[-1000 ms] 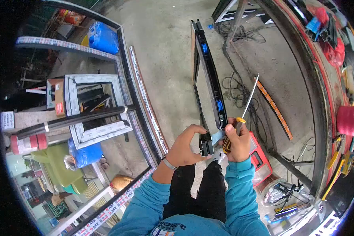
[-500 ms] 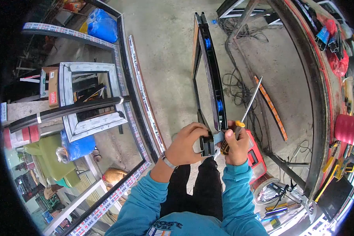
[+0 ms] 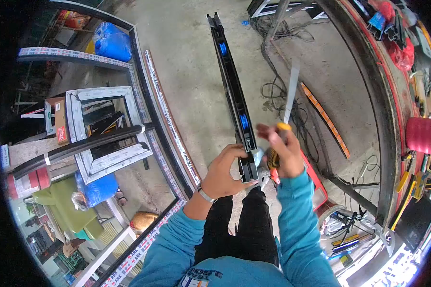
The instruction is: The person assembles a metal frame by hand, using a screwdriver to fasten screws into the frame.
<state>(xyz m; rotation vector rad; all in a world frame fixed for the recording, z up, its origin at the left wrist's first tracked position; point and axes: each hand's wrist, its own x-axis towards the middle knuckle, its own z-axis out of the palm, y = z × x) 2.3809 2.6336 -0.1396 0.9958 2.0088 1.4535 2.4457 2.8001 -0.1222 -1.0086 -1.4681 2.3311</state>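
The end piece [image 3: 247, 168], gripped by the left hand [image 3: 221, 178], is now aligned at the 6 o'clock end of the black rail [image 3: 232, 86], the gap seemingly closed. A screwdriver [image 3: 292, 91] is gripped in the right hand [image 3: 291, 160].

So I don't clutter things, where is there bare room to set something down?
Bare concrete floor shows between the printed strip and the long black profile, and between the orange strip and the curved dark beam. It's crowded around the tangled cables and along the tool-strewn bench.
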